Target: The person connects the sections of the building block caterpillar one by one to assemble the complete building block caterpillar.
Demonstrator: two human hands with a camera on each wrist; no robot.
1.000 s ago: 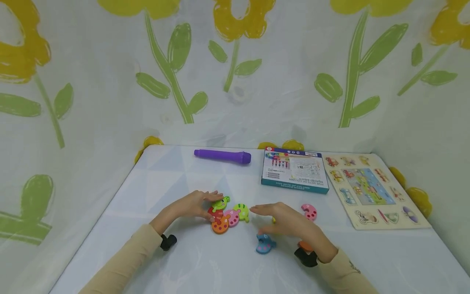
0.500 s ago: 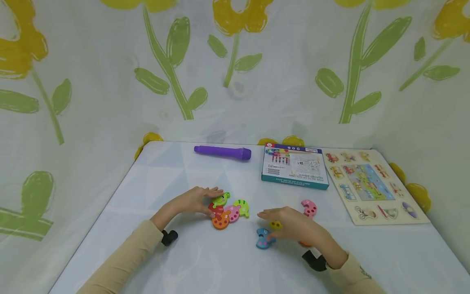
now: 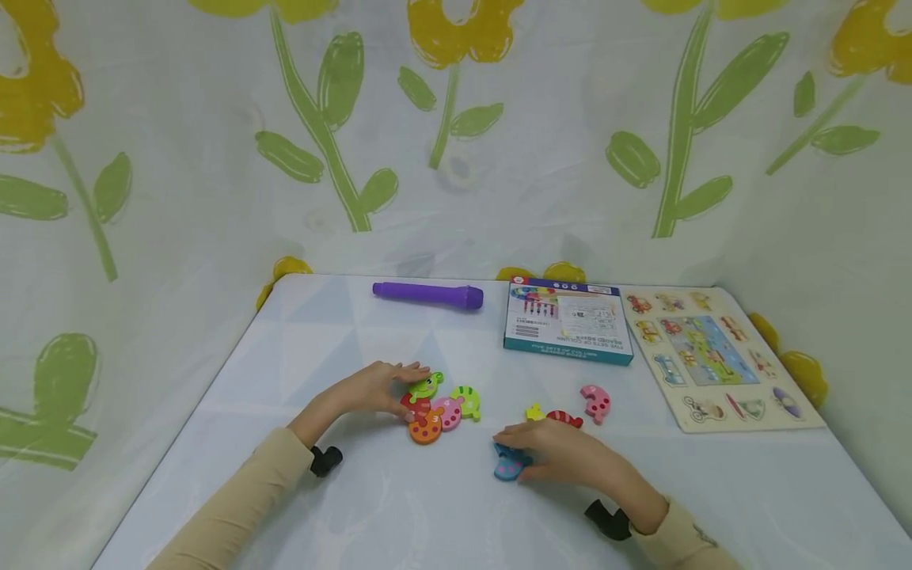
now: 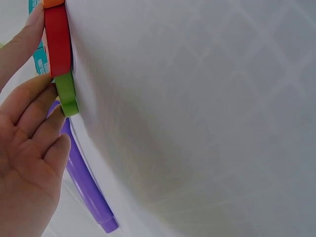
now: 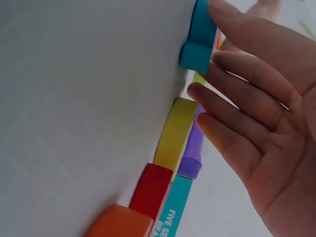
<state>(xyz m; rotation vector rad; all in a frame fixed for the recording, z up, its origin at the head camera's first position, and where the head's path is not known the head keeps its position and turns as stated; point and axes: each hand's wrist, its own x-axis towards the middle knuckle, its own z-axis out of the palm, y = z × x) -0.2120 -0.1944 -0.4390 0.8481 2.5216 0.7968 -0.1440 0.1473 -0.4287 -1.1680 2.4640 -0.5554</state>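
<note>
In the right wrist view, the teal edge [image 5: 176,207] of the box [image 3: 568,321] reads "FIVE SE" and, under it, "BEA", both cut off by the frame. The head view shows more print on its top, too small to read surely.

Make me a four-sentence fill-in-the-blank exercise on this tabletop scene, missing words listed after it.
1. The right hand has its thumb at the ____ piece.
2. By the left hand, the orange piece links the red piece to the ____ one.
3. The microphone-shaped toy is coloured ____.
4. In the head view, the picture board lies to the ____ of the box.

Missing words: blue; pink; purple; right.
</note>
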